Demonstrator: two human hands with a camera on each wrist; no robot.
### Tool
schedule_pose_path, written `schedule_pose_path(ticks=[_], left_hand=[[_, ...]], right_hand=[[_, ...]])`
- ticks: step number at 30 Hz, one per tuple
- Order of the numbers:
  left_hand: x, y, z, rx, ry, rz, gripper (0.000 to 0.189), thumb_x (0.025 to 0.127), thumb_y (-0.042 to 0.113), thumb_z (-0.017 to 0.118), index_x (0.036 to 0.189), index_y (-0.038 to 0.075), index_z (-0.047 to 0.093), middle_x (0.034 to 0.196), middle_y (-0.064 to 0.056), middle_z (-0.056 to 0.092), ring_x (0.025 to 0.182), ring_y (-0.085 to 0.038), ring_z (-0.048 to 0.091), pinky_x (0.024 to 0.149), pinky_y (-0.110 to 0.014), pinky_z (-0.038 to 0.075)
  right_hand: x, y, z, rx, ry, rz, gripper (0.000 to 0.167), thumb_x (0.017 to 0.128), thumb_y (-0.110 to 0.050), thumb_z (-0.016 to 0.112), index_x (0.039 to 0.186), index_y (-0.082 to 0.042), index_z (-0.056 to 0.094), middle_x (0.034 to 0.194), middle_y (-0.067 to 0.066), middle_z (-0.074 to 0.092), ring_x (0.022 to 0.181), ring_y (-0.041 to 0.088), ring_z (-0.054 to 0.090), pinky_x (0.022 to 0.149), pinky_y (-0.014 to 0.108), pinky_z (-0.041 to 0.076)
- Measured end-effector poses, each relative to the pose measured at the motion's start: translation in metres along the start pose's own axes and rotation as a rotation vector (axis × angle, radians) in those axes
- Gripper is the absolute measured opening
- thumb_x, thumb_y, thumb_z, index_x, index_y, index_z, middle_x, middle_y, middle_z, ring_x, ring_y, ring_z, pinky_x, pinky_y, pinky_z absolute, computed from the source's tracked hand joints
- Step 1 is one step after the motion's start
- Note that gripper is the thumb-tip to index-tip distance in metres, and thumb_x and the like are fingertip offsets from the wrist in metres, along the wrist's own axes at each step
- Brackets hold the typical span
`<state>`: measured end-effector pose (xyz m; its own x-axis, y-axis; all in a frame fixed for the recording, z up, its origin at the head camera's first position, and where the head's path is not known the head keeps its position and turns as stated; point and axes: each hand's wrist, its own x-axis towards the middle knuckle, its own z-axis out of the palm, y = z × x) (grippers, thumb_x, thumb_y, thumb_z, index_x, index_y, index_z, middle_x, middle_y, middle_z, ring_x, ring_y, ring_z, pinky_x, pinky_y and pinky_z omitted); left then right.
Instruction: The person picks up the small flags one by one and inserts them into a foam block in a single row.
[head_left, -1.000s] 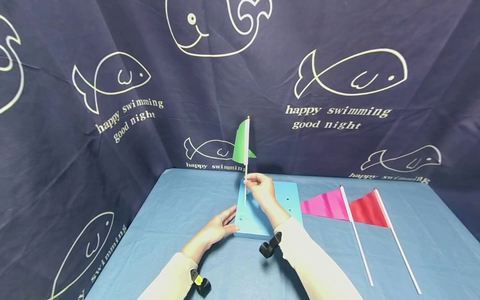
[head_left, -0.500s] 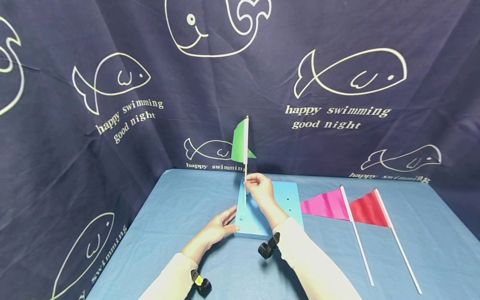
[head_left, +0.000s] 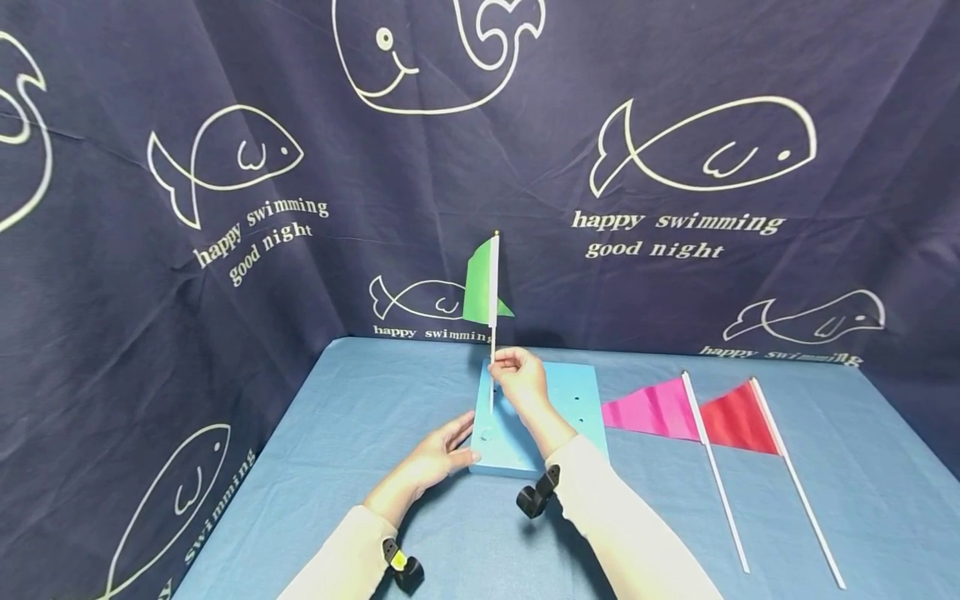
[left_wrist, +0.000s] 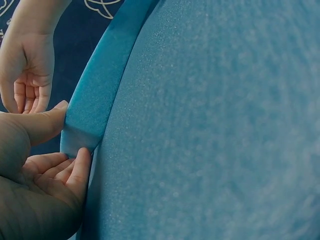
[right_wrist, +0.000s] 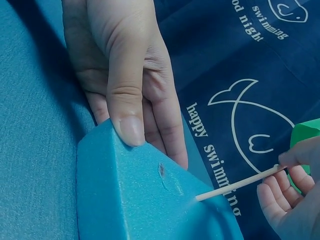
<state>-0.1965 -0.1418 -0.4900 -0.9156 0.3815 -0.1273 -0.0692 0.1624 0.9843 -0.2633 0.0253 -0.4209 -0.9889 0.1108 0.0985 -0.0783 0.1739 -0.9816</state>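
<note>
A flat light-blue foam block (head_left: pixel 513 450) with small holes lies on the table. My left hand (head_left: pixel 432 457) holds its near left corner, thumb over the upper edge and fingers along the side, as the left wrist view shows. With thumb and fingertips my right hand (head_left: pixel 523 383) pinches the thin stick (right_wrist: pixel 235 185) of a green pennant flag (head_left: pixel 480 287). The flag stands upright over the block's left part, and the stick's lower end meets the foam's top face. Beside it the foam has a small torn mark (right_wrist: pixel 162 170).
Right of the block, a pink flag (head_left: pixel 660 408) and a red flag (head_left: pixel 742 421) lie flat on the blue tablecloth (head_left: pixel 300 492), their white sticks pointing toward me. A dark curtain (head_left: pixel 450 183) with white fish drawings hangs behind and left of the table.
Hardly anything differs. The green flag's cloth has swung slightly left and its stick's top sits a touch lower. Both hands keep their places.
</note>
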Motion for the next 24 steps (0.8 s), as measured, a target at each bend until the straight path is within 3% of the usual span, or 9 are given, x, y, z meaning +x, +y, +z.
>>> schedule_pose_path(ticks=[15, 24], left_hand=[[0.0, 0.002, -0.001, 0.021, 0.001, -0.008, 0.073, 0.09, 0.008, 0.066, 0.152, 0.001, 0.027, 0.155, -0.021, 0.032, 0.144, -0.035, 0.03, 0.116, -0.045, 0.035], [-0.001, 0.001, 0.0, 0.011, -0.015, -0.002, 0.073, 0.09, 0.006, 0.065, 0.152, 0.001, 0.026, 0.156, -0.021, 0.029, 0.144, -0.036, 0.027, 0.116, -0.044, 0.036]], right_hand=[[0.004, -0.004, -0.01, -0.016, 0.014, -0.069, 0.021, 0.08, -0.008, 0.075, 0.098, 0.002, 0.07, 0.088, 0.016, 0.071, 0.065, 0.004, 0.058, 0.059, 0.013, 0.047], [0.007, 0.0, -0.028, -0.024, 0.021, -0.062, 0.025, 0.081, -0.008, 0.075, 0.103, 0.004, 0.071, 0.093, 0.018, 0.072, 0.069, 0.005, 0.06, 0.061, 0.012, 0.048]])
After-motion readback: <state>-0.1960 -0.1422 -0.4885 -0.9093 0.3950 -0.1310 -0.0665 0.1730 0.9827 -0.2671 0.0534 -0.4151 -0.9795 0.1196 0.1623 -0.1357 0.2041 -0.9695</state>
